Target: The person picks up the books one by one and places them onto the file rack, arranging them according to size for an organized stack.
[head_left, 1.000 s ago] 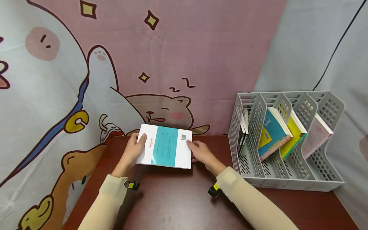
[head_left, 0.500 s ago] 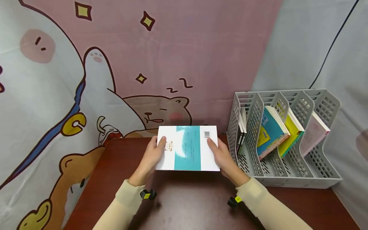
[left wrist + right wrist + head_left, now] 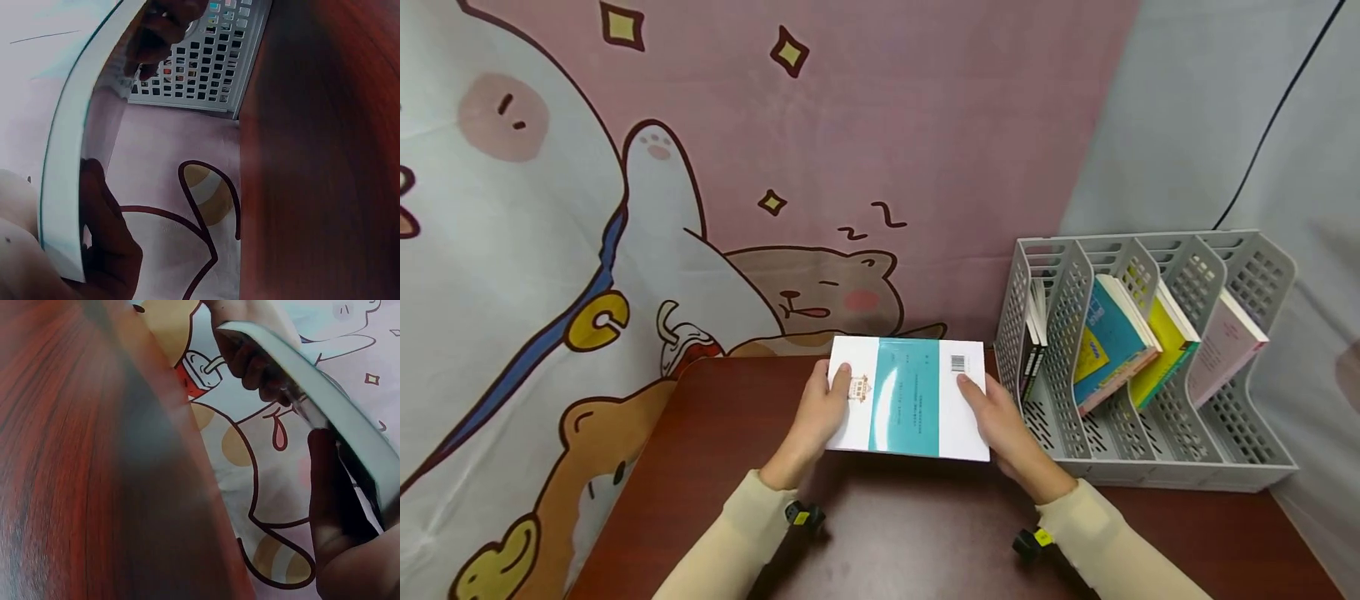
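Note:
A white book (image 3: 906,400) with a teal band and a barcode is held sideways above the table, its printed cover facing up. My left hand (image 3: 822,410) grips its left end, thumb on top and fingers underneath. At the other end my right hand (image 3: 1006,427) holds it the same way, the thumb just below the barcode. In the left wrist view the book's page edge (image 3: 65,144) shows, with curled fingers under it. The right wrist view also has the book (image 3: 331,403) edge-on, both hands gripping it from below.
A grey file rack (image 3: 1165,475) with several slots stands on the right of the dark red table (image 3: 880,533). Leaning in it are black-and-white books, a blue book (image 3: 1108,342), a yellow book (image 3: 1161,346) and a pink book (image 3: 1225,350). A cartoon cloth (image 3: 970,150) hangs behind the table.
Both hands have carried the book to the right, mostly in the first half second, then slightly further right and down. The books in the rack stay in place.

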A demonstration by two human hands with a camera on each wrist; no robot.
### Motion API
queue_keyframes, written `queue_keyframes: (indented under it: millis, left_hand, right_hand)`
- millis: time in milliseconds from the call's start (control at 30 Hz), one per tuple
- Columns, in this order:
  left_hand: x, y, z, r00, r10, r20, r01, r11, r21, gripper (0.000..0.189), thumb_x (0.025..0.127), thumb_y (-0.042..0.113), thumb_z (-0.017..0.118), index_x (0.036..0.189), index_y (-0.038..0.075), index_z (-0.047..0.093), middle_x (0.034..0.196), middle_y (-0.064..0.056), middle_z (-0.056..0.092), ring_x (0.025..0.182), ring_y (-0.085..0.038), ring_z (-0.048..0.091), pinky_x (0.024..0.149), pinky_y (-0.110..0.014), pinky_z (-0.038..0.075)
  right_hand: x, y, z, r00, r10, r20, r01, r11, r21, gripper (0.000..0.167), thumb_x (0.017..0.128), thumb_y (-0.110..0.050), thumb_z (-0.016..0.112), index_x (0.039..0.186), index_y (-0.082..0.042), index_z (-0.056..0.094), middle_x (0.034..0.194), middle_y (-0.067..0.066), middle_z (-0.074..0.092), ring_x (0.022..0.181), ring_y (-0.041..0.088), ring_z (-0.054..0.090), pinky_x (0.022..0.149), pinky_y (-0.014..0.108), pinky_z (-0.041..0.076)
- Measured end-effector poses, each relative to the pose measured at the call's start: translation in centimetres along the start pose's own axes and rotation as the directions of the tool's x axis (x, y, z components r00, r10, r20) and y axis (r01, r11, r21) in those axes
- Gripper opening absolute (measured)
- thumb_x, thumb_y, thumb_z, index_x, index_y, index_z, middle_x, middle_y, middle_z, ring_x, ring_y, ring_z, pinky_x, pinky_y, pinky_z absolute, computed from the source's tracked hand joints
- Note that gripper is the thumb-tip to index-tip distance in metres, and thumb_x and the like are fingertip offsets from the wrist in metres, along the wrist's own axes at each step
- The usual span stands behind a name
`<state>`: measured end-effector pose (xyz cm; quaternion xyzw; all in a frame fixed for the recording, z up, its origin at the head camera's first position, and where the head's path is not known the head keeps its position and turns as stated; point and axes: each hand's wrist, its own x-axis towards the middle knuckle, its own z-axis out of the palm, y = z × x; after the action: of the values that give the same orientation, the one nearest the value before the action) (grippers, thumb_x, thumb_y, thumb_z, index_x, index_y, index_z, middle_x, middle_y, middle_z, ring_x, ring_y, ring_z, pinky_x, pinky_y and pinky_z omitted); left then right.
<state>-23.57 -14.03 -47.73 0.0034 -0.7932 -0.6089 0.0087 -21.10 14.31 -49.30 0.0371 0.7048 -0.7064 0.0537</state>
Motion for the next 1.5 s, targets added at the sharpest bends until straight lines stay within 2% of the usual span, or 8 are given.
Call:
queue_keyframes:
  millis: [167, 300, 400, 567, 667, 967, 1267, 1500]
  left_hand:
    - [0.4, 0.6, -0.8, 0.991, -0.030, 0.131, 0.035, 0.999, -0.039, 0.039, 0.119, 0.036, 0.048, 0.143, 0.006, 0.053, 0.092, -0.010, 0.068, 0.071, -0.020, 0.069, 0.062, -0.037, 0.059]
    - [1.3, 1.3, -2.3, 0.958, -0.039, 0.283, 0.044, 0.999, -0.012, 0.041, 0.119, 0.039, 0.047, 0.145, 0.007, 0.051, 0.094, -0.008, 0.069, 0.071, -0.019, 0.071, 0.061, -0.037, 0.061]
    - [2.5, 1.9, -3.5, 0.914, -0.039, 0.405, 0.036, 0.999, 0.017, 0.041, 0.119, 0.041, 0.047, 0.145, 0.010, 0.053, 0.095, -0.008, 0.072, 0.069, -0.020, 0.073, 0.060, -0.037, 0.062]
    - [3.9, 2.6, -3.8, 0.820, 0.010, 0.572, -0.092, 0.989, 0.115, 0.039, 0.117, 0.045, 0.053, 0.138, 0.013, 0.059, 0.094, -0.010, 0.075, 0.067, -0.023, 0.076, 0.058, -0.040, 0.064]
    - [4.5, 2.6, -3.1, 0.804, 0.041, 0.594, -0.179, 0.968, 0.176, 0.037, 0.115, 0.047, 0.057, 0.131, 0.015, 0.064, 0.093, -0.007, 0.075, 0.068, -0.021, 0.074, 0.061, -0.038, 0.063]
    - [6.2, 2.1, -3.1, 0.859, 0.020, 0.512, -0.165, 0.956, 0.241, 0.035, 0.106, 0.053, 0.072, 0.123, 0.023, 0.077, 0.090, -0.007, 0.078, 0.066, -0.022, 0.075, 0.058, -0.037, 0.062]
    - [6.2, 2.3, -2.8, 0.964, 0.027, 0.266, -0.007, 0.997, -0.073, 0.052, 0.104, 0.051, 0.075, 0.143, 0.019, 0.065, 0.114, -0.012, 0.077, 0.083, -0.022, 0.080, 0.070, -0.036, 0.066]
    - [3.1, 3.6, 0.5, 0.964, -0.011, 0.264, 0.054, 0.986, -0.155, 0.057, 0.110, 0.056, 0.064, 0.155, 0.023, 0.052, 0.115, -0.009, 0.081, 0.090, -0.019, 0.082, 0.079, -0.035, 0.067]
  right_hand:
    - [0.3, -0.8, -1.6, 0.999, -0.003, 0.048, 0.004, 1.000, -0.011, 0.047, 0.117, -0.035, 0.055, 0.155, -0.008, 0.047, 0.105, 0.002, 0.078, 0.085, 0.015, 0.077, 0.074, 0.035, 0.064]
    - [0.2, -2.2, -2.8, 0.986, 0.027, 0.164, -0.023, 0.999, -0.022, 0.047, 0.115, -0.030, 0.059, 0.153, -0.002, 0.054, 0.110, 0.000, 0.077, 0.090, 0.013, 0.076, 0.076, 0.033, 0.065]
    - [-0.2, -3.0, -3.2, 0.933, 0.077, 0.351, -0.061, 0.997, -0.058, 0.052, 0.115, -0.026, 0.059, 0.156, 0.004, 0.053, 0.115, 0.004, 0.077, 0.096, 0.016, 0.076, 0.078, 0.035, 0.067]
    - [-1.1, -3.0, -2.0, 0.784, 0.155, 0.601, -0.113, 0.988, -0.107, 0.065, 0.115, -0.032, 0.059, 0.167, 0.002, 0.040, 0.118, 0.014, 0.080, 0.098, 0.024, 0.081, 0.080, 0.042, 0.069]
    - [-1.4, -2.3, -1.3, 0.780, 0.152, 0.607, -0.108, 0.988, -0.109, 0.066, 0.116, -0.036, 0.057, 0.170, -0.004, 0.035, 0.116, 0.015, 0.082, 0.094, 0.027, 0.083, 0.077, 0.046, 0.069]
    - [-1.6, -1.0, -0.7, 0.860, 0.043, 0.509, 0.029, 0.991, -0.133, 0.055, 0.118, -0.037, 0.054, 0.161, -0.005, 0.043, 0.109, 0.015, 0.081, 0.087, 0.029, 0.083, 0.071, 0.051, 0.069]
    - [-1.2, -1.4, -0.3, 0.948, -0.082, 0.309, 0.112, 0.990, -0.080, 0.050, 0.118, -0.033, 0.054, 0.159, -0.005, 0.045, 0.110, 0.017, 0.081, 0.083, 0.022, 0.081, 0.073, 0.044, 0.068]
    - [-1.0, -2.3, 1.7, 0.977, -0.201, 0.068, 0.201, 0.980, -0.001, 0.047, 0.119, -0.031, 0.049, 0.161, -0.010, 0.042, 0.133, 0.026, 0.074, 0.095, 0.013, 0.079, 0.081, 0.035, 0.067]
